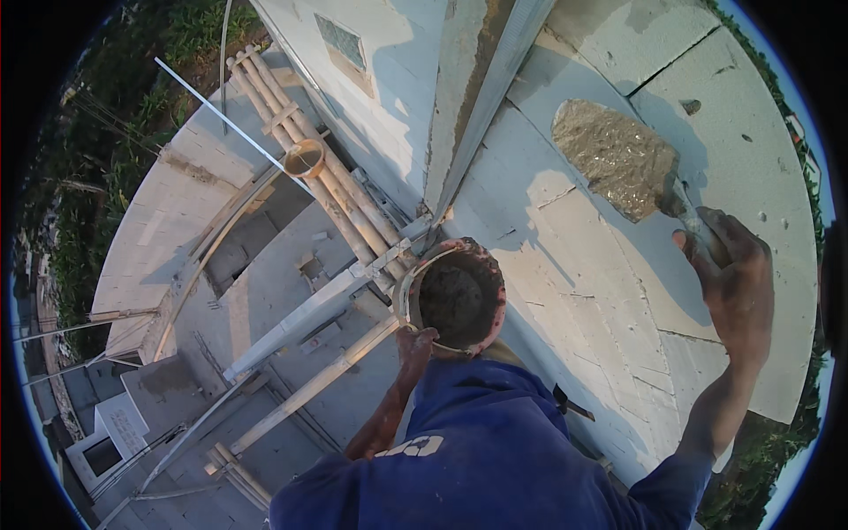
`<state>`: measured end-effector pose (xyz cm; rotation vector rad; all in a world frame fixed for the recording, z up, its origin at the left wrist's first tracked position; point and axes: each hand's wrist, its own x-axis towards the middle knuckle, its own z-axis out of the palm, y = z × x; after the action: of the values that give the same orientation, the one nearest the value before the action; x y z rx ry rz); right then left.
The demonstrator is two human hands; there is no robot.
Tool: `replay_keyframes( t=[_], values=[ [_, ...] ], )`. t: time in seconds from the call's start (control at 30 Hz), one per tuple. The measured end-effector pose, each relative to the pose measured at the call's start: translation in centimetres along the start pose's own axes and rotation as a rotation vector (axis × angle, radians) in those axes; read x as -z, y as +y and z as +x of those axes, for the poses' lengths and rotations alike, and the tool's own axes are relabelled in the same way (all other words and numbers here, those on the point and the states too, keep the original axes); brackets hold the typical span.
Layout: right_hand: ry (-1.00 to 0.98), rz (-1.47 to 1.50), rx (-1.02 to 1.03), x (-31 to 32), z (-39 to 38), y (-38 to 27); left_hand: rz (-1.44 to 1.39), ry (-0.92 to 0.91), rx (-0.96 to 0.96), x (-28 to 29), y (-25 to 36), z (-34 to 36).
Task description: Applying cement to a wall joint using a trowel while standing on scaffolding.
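Our right hand point(740, 278), at three o'clock, wraps the trowel point(700, 226); our left hand point(415, 346), at six, grips the bucket point(496, 296). If we tip the trowel, mortar point(614, 155) could fall.

Wooden poles point(338, 218), green foliage point(75, 225)

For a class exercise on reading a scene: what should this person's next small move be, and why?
Probably ease the trowel up to the pale block wall: the right hand holds it heaped with grey mortar in front of that wall, while the left hand has the bucket by its edge.
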<state>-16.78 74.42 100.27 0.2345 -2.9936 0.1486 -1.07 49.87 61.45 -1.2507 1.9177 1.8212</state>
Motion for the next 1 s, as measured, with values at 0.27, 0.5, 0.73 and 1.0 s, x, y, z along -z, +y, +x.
replay_keyframes(
  t=[0.27,0.5,0.73,1.0],
  values=[
    [-0.602,-0.531,0.543,-32.8,-7.3,0.3,-0.008,-0.084,-0.047,-0.9,-2.7,-1.1],
    [-1.014,0.008,0.423,-38.6,-11.1,-0.3,-0.027,-0.137,-0.087,-0.2,-3.9,-2.2],
    [-0.930,0.255,0.360,-40.2,-15.2,-1.7,0.073,-0.161,-0.302,0.4,-4.4,-2.0],
    [-0.816,0.389,0.203,-36.5,-14.1,-0.9,0.000,-0.103,-0.511,0.7,-7.9,0.7]
  ],
)
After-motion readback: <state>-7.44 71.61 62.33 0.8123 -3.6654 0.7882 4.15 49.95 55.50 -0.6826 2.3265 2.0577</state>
